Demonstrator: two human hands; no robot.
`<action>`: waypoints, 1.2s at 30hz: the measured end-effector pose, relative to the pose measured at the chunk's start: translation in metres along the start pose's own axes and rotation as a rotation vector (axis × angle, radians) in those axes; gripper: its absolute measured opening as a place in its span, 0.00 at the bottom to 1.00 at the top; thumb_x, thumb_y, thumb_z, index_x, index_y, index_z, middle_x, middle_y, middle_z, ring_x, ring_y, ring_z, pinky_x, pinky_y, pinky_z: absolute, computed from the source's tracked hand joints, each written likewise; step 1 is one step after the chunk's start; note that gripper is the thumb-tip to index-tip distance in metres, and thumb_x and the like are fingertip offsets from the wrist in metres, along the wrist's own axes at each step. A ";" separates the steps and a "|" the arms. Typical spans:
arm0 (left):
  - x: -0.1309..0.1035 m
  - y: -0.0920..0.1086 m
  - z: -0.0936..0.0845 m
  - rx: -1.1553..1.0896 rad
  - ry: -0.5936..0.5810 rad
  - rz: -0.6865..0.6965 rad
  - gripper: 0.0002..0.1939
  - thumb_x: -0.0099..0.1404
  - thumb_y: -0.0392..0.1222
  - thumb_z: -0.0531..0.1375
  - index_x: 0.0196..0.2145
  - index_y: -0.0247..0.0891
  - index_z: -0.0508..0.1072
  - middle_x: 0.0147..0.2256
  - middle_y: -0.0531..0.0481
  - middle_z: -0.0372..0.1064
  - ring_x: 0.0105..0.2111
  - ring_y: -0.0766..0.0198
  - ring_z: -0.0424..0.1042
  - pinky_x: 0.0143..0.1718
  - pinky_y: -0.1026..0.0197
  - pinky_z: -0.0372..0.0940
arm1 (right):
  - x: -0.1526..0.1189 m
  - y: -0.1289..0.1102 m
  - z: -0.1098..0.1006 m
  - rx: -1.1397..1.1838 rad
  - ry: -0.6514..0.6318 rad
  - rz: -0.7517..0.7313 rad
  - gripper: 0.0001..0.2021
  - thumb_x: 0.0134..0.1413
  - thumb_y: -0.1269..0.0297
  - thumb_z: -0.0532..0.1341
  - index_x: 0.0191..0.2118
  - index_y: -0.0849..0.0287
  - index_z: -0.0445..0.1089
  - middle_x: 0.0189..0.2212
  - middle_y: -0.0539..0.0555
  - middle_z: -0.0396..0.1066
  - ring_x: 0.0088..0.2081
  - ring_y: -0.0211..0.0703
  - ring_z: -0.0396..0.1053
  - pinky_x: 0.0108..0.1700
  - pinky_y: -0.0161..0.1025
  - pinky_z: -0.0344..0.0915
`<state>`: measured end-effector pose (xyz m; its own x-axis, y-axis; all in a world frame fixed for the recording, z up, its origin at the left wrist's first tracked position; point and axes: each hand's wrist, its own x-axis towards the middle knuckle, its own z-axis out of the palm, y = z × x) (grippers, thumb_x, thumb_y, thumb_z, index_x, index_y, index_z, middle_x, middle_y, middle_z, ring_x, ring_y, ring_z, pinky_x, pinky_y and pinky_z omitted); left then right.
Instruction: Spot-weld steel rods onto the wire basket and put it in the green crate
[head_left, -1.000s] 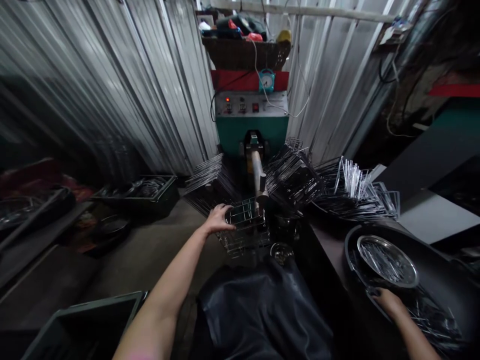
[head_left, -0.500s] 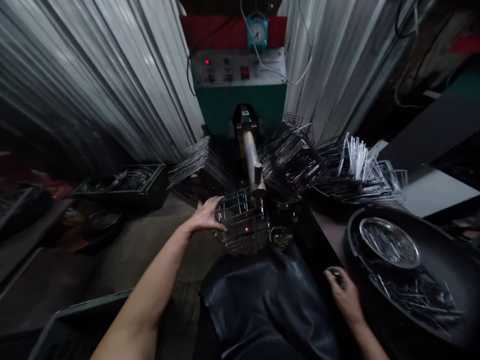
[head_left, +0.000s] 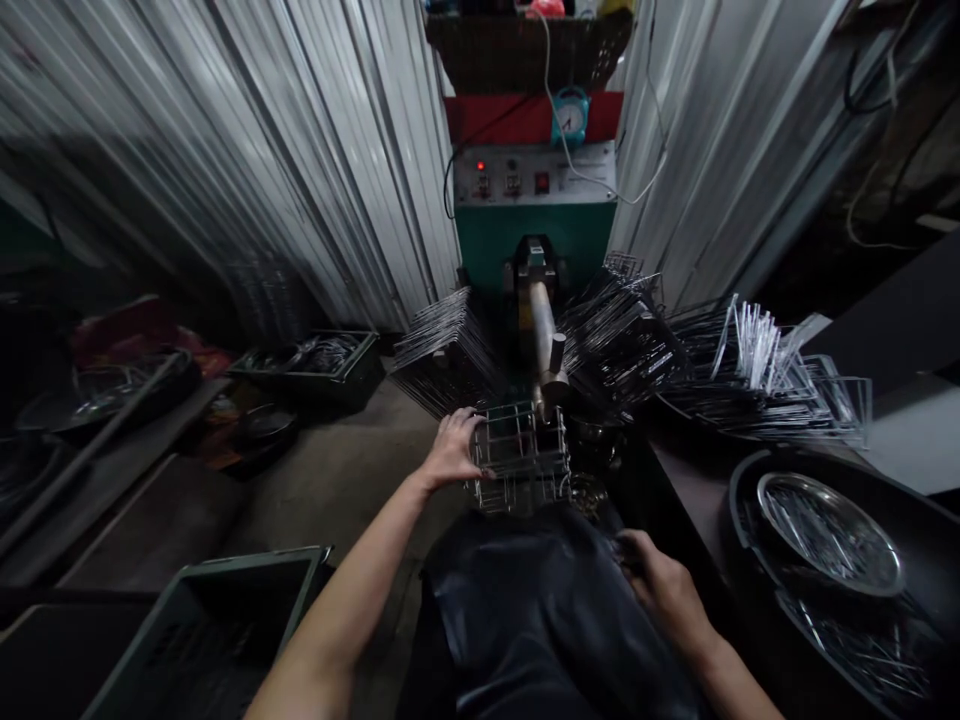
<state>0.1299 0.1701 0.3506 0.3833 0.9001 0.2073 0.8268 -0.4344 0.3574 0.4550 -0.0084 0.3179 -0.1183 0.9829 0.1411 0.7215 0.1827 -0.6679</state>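
My left hand (head_left: 452, 450) grips the left side of a wire basket (head_left: 517, 455), thumb on the near side and fingers over the wires. The basket sits under the tip of a spot welder's metal arm (head_left: 543, 330), just above my lap. My right hand (head_left: 666, 590) is curled closed beside the dark apron (head_left: 540, 610), apart from the basket. What lies between its fingers is hidden and dark. A small round dish (head_left: 589, 495) with little pieces in it stands right of the basket.
Stacked wire panels (head_left: 446, 350) stand left of the welder, with more wire frames (head_left: 619, 335) to its right. A large black pan (head_left: 739, 520) at right holds a steel bowl (head_left: 829, 535) of thin rods. Green crates (head_left: 300, 565) stand on the left.
The view has swung, so the scene sits further right and lower. My right hand has moved left, from near the black pan to beside the apron. My left hand stays on the wire basket.
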 end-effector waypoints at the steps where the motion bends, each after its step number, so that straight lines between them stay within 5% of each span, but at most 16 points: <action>1: -0.009 0.007 0.000 0.026 0.029 -0.001 0.50 0.32 0.61 0.67 0.51 0.37 0.61 0.56 0.35 0.53 0.58 0.44 0.50 0.57 0.44 0.45 | 0.010 -0.021 -0.005 -0.004 -0.041 -0.034 0.13 0.48 0.67 0.53 0.42 0.53 0.61 0.31 0.51 0.71 0.31 0.44 0.70 0.32 0.37 0.63; 5: -0.040 0.028 0.002 0.126 0.155 -0.095 0.47 0.36 0.60 0.66 0.52 0.35 0.60 0.56 0.34 0.54 0.57 0.42 0.51 0.55 0.42 0.46 | 0.049 -0.089 -0.011 -0.134 -0.238 -0.053 0.08 0.47 0.71 0.55 0.36 0.55 0.60 0.28 0.50 0.69 0.30 0.42 0.68 0.31 0.33 0.57; 8: -0.056 0.029 0.006 0.166 0.146 -0.081 0.46 0.37 0.58 0.66 0.52 0.32 0.61 0.56 0.32 0.53 0.57 0.42 0.51 0.56 0.42 0.44 | 0.064 -0.107 -0.009 -0.260 -0.327 0.025 0.09 0.46 0.72 0.58 0.35 0.57 0.59 0.28 0.50 0.69 0.31 0.42 0.67 0.29 0.32 0.53; 14: -0.073 0.042 0.005 0.184 0.049 0.098 0.45 0.38 0.55 0.65 0.53 0.34 0.61 0.56 0.33 0.54 0.57 0.43 0.51 0.58 0.43 0.41 | 0.059 -0.108 -0.001 -0.315 -0.404 0.047 0.10 0.44 0.71 0.61 0.34 0.59 0.60 0.31 0.52 0.70 0.33 0.42 0.67 0.29 0.32 0.50; 23: -0.070 0.109 -0.003 0.257 0.093 0.236 0.40 0.43 0.47 0.62 0.54 0.31 0.61 0.56 0.31 0.54 0.56 0.42 0.51 0.57 0.39 0.38 | 0.055 -0.119 0.026 -0.588 -0.106 0.122 0.11 0.50 0.76 0.53 0.40 0.59 0.63 0.35 0.54 0.72 0.36 0.43 0.69 0.30 0.33 0.54; 31: -0.059 0.116 -0.002 0.233 0.068 0.223 0.40 0.42 0.49 0.62 0.53 0.32 0.60 0.56 0.30 0.54 0.56 0.43 0.52 0.56 0.40 0.39 | 0.061 -0.109 0.006 -0.538 -0.353 0.034 0.14 0.49 0.74 0.53 0.42 0.59 0.68 0.39 0.57 0.71 0.42 0.46 0.67 0.38 0.35 0.58; 36: -0.047 0.113 -0.003 0.200 0.043 0.225 0.40 0.42 0.50 0.62 0.53 0.32 0.61 0.55 0.31 0.55 0.56 0.42 0.52 0.56 0.39 0.40 | 0.072 -0.101 -0.007 -0.486 -0.494 -0.150 0.15 0.47 0.75 0.53 0.41 0.61 0.68 0.40 0.57 0.69 0.41 0.45 0.67 0.38 0.34 0.59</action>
<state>0.2042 0.0791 0.3837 0.5523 0.7776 0.3005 0.7891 -0.6039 0.1122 0.3781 0.0441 0.4008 -0.4530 0.8642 -0.2190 0.8823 0.3994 -0.2490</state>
